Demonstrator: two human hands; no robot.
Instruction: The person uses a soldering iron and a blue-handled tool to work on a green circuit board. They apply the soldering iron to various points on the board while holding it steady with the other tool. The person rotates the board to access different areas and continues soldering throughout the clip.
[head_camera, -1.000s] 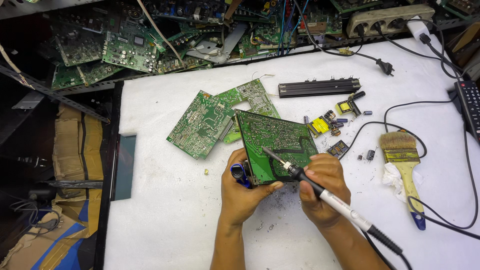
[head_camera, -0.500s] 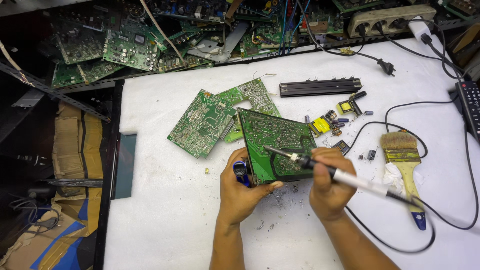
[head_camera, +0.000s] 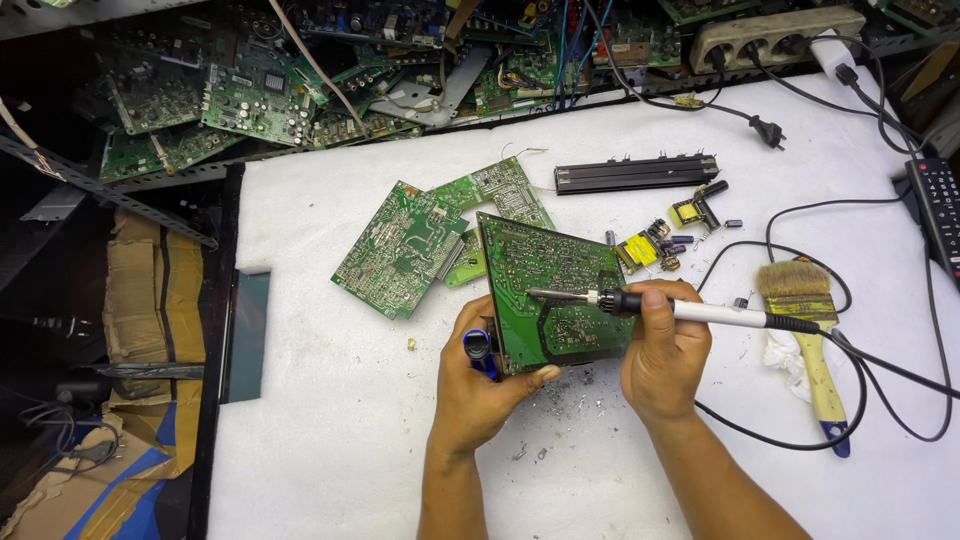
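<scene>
My left hand (head_camera: 480, 385) holds a green circuit board (head_camera: 550, 295) tilted up on its edge, solder side facing me, along with a blue tool (head_camera: 479, 350) pinched against the board's lower left corner. My right hand (head_camera: 665, 350) grips a soldering iron (head_camera: 650, 305) with a white and black handle. It lies almost level, tip pointing left and touching the middle of the board. The iron's black cord (head_camera: 880, 370) runs off to the right. Grey solder crumbs (head_camera: 560, 400) lie on the white surface below the board.
Two more green boards (head_camera: 405, 245) lie flat behind the held one. A black bar (head_camera: 635, 172), small yellow components (head_camera: 660, 240), a paintbrush (head_camera: 810, 330), a remote (head_camera: 940, 210) and a power strip (head_camera: 770, 35) sit to the right and back. Scrap boards (head_camera: 240, 90) pile up along the back.
My right hand has swung the soldering iron from a steep slant to nearly level, and its tip has slid left toward the board's middle. My left hand and the board have stayed put.
</scene>
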